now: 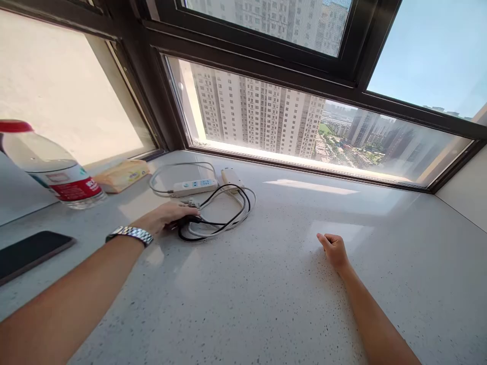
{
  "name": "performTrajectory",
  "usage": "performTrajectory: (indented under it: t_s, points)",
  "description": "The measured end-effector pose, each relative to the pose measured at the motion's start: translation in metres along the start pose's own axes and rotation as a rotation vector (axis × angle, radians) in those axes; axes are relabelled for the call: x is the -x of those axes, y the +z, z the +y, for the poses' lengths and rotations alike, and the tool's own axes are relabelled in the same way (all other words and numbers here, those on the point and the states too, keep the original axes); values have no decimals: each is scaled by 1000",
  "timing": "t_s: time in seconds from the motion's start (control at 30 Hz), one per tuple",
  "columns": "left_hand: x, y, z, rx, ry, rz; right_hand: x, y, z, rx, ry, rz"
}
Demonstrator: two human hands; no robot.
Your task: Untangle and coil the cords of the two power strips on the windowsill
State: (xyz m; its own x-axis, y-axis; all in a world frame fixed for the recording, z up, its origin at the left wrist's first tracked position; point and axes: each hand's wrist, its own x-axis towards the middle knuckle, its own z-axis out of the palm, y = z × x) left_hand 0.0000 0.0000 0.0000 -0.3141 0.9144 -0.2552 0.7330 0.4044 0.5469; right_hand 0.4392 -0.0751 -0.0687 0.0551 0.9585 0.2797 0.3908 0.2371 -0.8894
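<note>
My left hand (167, 215), with a metal watch (130, 233) on its wrist, is closed around the near left end of a bundle of looped cables (228, 228), one black and one white. Dark connector ends show under its fingers, though their kind is partly hidden. Just behind the hand lies a white power strip (194, 186) with its own grey cord. A cream-coloured block (232, 178) sits beside the strip, at the far side of the loops. Well to the right, my right hand (333, 247) rests on the counter as a loose fist, apart from everything.
A large bottle (76, 185) with a red cap and label stands at the left. Behind it is a yellow tissue pack (122, 175). A dark phone (34, 253) lies at the left edge. Dark-framed windows (266, 61) border the speckled white counter (243, 304) at the back.
</note>
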Motion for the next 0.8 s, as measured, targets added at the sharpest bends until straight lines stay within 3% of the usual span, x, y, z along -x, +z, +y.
performTrajectory:
  t_s: [0.07, 0.23, 0.33, 0.47, 0.7, 0.8]
  points:
    - [5, 4, 8, 17, -4, -1, 0, 0, -1, -10, 6, 0]
    - [13, 7, 20, -28, -70, 318, 0, 0, -5, -53, 5, -24]
    - [15, 9, 21, -23, -91, 381, -1, 0, -6, -73, 8, -26]
    - [18, 12, 26, -113, 92, 317, -1, 1, -4, -71, 8, -22]
    - [32, 20, 49, -352, 413, -16, 0, 1, -4, -57, 24, -18]
    - [43, 29, 49, -495, 477, 2, -1, 1, -4, -59, 21, -15]
